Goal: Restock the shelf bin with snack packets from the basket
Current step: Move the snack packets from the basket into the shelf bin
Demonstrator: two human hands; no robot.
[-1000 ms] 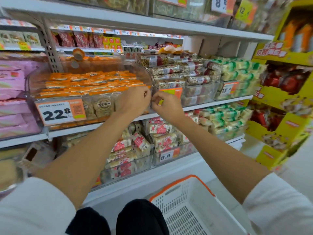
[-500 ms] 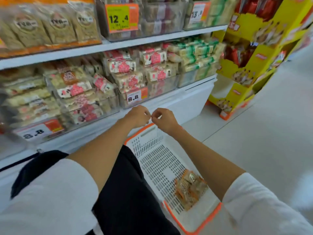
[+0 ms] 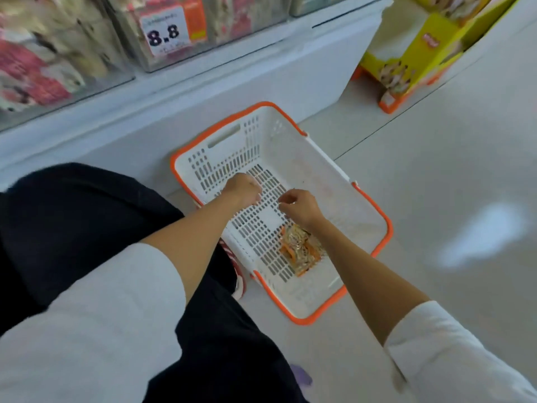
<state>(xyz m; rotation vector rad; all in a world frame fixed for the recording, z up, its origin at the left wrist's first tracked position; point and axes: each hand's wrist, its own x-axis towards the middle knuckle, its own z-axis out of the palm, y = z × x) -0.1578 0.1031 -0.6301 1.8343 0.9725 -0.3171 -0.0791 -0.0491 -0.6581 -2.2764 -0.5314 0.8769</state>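
Note:
A white basket [image 3: 334,181] with an orange rim stands on the floor below the shelf. A small pile of orange snack packets [image 3: 300,250] lies on its slotted bottom, near the front. My left hand [image 3: 242,189] hangs over the middle of the basket with loosely curled fingers and holds nothing. My right hand [image 3: 299,206] hovers just above the packets, fingers loosely curled, empty; my right wrist hides part of the pile. The orange-packet shelf bin is out of view.
A clear bin [image 3: 174,27] of pink-and-white packets with an 8.8 price tag sits on the lowest shelf above the white shelf base [image 3: 203,91]. A yellow cardboard display stand [image 3: 412,53] stands at the right. My dark trousers [image 3: 87,216] fill the lower left.
My view has tilted down from the shelf bins to the basket. Both hands have come down from the orange-packet bin into the basket, and the right hand is now close above the packets.

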